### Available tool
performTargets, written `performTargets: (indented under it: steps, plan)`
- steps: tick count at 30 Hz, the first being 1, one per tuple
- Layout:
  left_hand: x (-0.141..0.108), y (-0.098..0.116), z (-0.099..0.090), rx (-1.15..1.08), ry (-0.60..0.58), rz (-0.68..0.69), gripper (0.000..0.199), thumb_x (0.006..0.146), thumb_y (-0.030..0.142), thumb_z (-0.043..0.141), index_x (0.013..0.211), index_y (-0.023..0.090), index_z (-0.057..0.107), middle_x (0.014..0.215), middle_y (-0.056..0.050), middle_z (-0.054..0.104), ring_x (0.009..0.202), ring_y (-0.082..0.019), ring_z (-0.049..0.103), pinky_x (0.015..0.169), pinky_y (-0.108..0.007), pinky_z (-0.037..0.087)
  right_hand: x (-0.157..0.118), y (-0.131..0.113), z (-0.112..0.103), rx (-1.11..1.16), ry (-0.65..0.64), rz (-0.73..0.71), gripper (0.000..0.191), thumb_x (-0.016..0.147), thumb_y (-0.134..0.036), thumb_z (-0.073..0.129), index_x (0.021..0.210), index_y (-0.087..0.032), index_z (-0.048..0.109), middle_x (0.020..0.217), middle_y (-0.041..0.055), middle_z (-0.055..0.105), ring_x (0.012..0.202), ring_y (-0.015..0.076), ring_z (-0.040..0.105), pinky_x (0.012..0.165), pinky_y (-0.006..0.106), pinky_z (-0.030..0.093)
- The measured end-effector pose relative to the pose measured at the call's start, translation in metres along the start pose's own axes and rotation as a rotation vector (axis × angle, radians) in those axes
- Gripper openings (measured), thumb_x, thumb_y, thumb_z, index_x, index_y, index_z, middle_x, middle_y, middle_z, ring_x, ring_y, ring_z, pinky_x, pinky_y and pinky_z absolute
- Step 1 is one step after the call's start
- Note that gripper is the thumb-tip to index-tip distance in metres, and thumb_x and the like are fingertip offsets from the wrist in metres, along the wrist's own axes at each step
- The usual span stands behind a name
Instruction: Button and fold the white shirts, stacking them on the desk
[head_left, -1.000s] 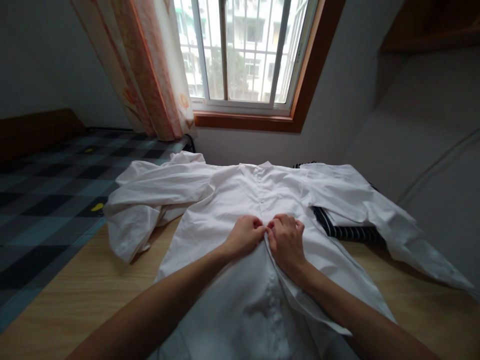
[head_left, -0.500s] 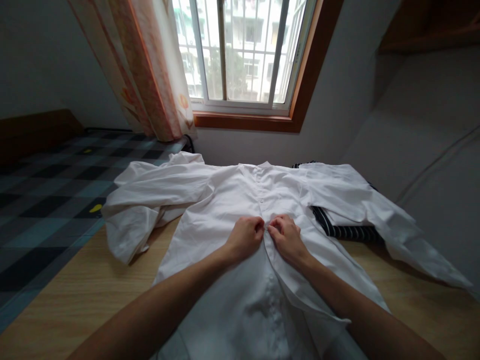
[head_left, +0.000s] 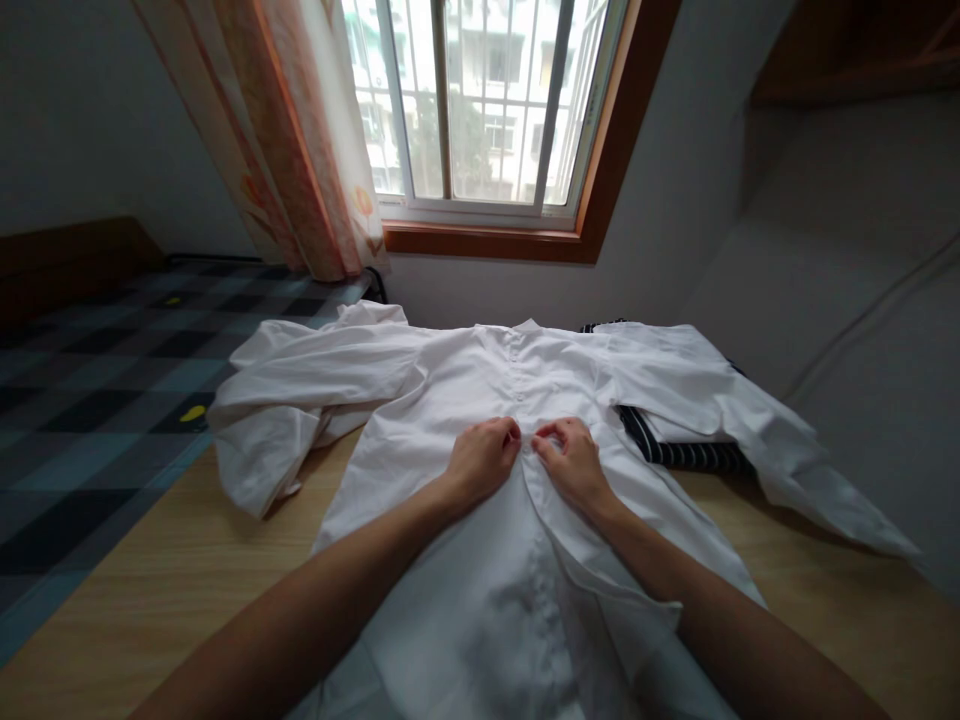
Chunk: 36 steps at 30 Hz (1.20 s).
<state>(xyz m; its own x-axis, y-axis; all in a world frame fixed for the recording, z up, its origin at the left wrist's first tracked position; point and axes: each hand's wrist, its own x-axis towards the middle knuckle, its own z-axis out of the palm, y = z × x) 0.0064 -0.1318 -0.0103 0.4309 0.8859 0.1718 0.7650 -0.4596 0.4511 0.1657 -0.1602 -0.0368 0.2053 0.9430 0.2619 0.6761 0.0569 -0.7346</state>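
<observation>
A white, long-sleeved, button-front cloth shirt [head_left: 405, 420] is lying front up, spread across a pale, wood-grained table [head_left: 150, 560], its collar pointing away from the person. Its left-hand sleeve is bunching in loose folds, while its right-hand sleeve is stretching outward and narrowing toward the cuff. Small pale buttons [head_left: 518, 395] are running down the shirt's upper middle. Below the hands, the shirt's front edges are parting, and a loose corner is sticking out by the right forearm.

The bare left hand [head_left: 486, 455] is resting at the shirt's middle with its fingers curling inward, nearly closed. The bare right hand [head_left: 574, 465] is facing it across a narrow gap, thumb and forefinger bending together over the shirt's front edge. Whether either hand's fingers are gripping cloth, I cannot tell.

A black fabric piece with thin white stripes [head_left: 697, 457] is showing from beneath the shirt's right-hand sleeve. To the shirt's left, a bed with blue, grey and black checked bedding [head_left: 112, 380] is adjoining the table. Beyond the shirt's collar, a brown-framed, barred window [head_left: 480, 130] is letting in daylight, and an orange-and-cream floral curtain [head_left: 292, 150] is hanging at its left.
</observation>
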Motion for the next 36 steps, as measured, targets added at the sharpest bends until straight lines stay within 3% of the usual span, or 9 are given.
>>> performTargets:
  steps: [4, 8, 12, 17, 23, 27, 31, 33, 36]
  plan:
    - [-0.017, 0.002, -0.024, -0.049, -0.088, 0.054, 0.013, 0.086, 0.025, 0.055, 0.092, 0.018, 0.065, 0.088, -0.003, 0.07, 0.076, -0.017, 0.062, 0.069, -0.026, 0.042, -0.021, -0.009, -0.039, 0.138, -0.143, -0.146, 0.02, 0.081, -0.036, 0.059, 0.09, -0.019, 0.065, 0.1, 0.0078, 0.062, 0.1, 0.0236, 0.055, 0.09, 0.037, 0.042]
    - [-0.064, 0.01, -0.049, 0.041, -0.319, 0.296, 0.019, 0.085, 0.036, 0.06, 0.095, 0.021, 0.065, 0.094, -0.004, 0.068, 0.081, -0.02, 0.062, 0.069, -0.027, 0.04, -0.087, -0.022, -0.089, 0.131, -0.548, -0.083, 0.026, 0.089, -0.043, 0.052, 0.097, -0.021, 0.064, 0.09, 0.0039, 0.065, 0.083, 0.0191, 0.059, 0.076, 0.03, 0.046]
    - [-0.108, 0.019, -0.053, 0.069, -0.489, 0.406, 0.03, 0.083, 0.047, 0.064, 0.1, 0.022, 0.062, 0.093, -0.004, 0.067, 0.077, -0.019, 0.062, 0.064, -0.027, 0.039, -0.151, -0.02, -0.104, 0.109, -0.794, -0.118, 0.051, 0.073, -0.049, 0.072, 0.114, -0.021, 0.06, 0.098, 0.0061, 0.066, 0.082, 0.0206, 0.062, 0.071, 0.028, 0.049]
    - [-0.122, 0.023, -0.04, 0.076, -0.496, 0.432, 0.026, 0.082, 0.041, 0.066, 0.1, 0.022, 0.061, 0.09, -0.002, 0.066, 0.077, -0.019, 0.061, 0.064, -0.027, 0.039, -0.172, -0.015, -0.098, 0.141, -0.745, -0.319, 0.027, 0.084, -0.039, 0.063, 0.105, -0.023, 0.064, 0.096, 0.007, 0.068, 0.082, 0.0183, 0.065, 0.072, 0.025, 0.051]
    - [-0.106, 0.027, -0.03, -0.035, -0.327, 0.179, 0.029, 0.08, 0.035, 0.066, 0.104, 0.02, 0.062, 0.088, -0.003, 0.065, 0.078, -0.018, 0.059, 0.07, -0.027, 0.041, -0.17, -0.012, -0.103, -0.122, -0.364, -0.571, 0.067, 0.067, -0.057, 0.075, 0.121, -0.021, 0.058, 0.113, 0.0134, 0.065, 0.094, 0.0281, 0.062, 0.082, 0.038, 0.05]
    - [-0.095, 0.027, -0.025, -0.121, -0.334, 0.151, 0.025, 0.078, 0.028, 0.065, 0.101, 0.02, 0.066, 0.085, -0.002, 0.063, 0.077, -0.016, 0.057, 0.07, -0.025, 0.041, -0.178, 0.003, -0.111, -0.155, -0.261, -0.49, 0.01, 0.089, -0.029, 0.055, 0.092, -0.025, 0.063, 0.081, 0.005, 0.067, 0.073, 0.0209, 0.062, 0.065, 0.031, 0.048]
    - [-0.093, 0.026, -0.022, -0.137, -0.344, 0.164, 0.023, 0.077, 0.028, 0.065, 0.099, 0.02, 0.069, 0.083, -0.002, 0.062, 0.075, -0.016, 0.055, 0.068, -0.025, 0.04, -0.177, 0.0, -0.129, -0.078, -0.122, -0.446, 0.016, 0.089, -0.018, 0.05, 0.08, -0.027, 0.06, 0.068, 0.0027, 0.062, 0.064, 0.0188, 0.059, 0.06, 0.03, 0.045]
    - [-0.094, 0.026, -0.02, -0.142, -0.336, 0.161, 0.023, 0.077, 0.029, 0.065, 0.098, 0.02, 0.069, 0.082, -0.003, 0.062, 0.075, -0.016, 0.055, 0.068, -0.026, 0.039, -0.174, -0.008, -0.131, -0.082, -0.22, -0.563, 0.015, 0.088, -0.018, 0.054, 0.078, -0.027, 0.061, 0.065, 0.0019, 0.061, 0.063, 0.0181, 0.057, 0.062, 0.031, 0.044]
    - [-0.093, 0.027, -0.019, -0.156, -0.301, 0.128, 0.021, 0.075, 0.027, 0.066, 0.094, 0.019, 0.071, 0.082, -0.003, 0.063, 0.076, -0.017, 0.055, 0.07, -0.027, 0.039, -0.169, -0.022, -0.122, -0.041, -0.582, -0.692, 0.016, 0.089, -0.028, 0.057, 0.073, -0.026, 0.061, 0.063, 0.0003, 0.062, 0.061, 0.0158, 0.056, 0.059, 0.028, 0.041]
